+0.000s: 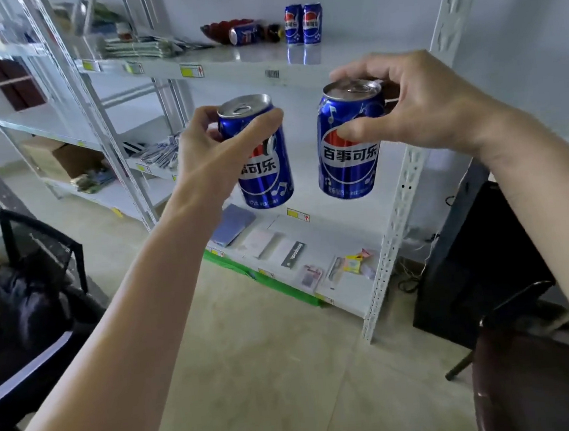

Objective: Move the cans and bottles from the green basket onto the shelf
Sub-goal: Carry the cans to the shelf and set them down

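black chair left; red bowl, perhaps glass, up high.

1. Left hand fingers wrap the left can near its top.
2. Right hand fingers span the right can rim.
3. Beyond the fingertips: two upright cans on the shelf.

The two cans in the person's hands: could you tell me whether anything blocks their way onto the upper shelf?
Nothing visible does. The left can and right can are held in front of the upper shelf, whose front is bare. Two upright cans and a fallen can stand farther back.
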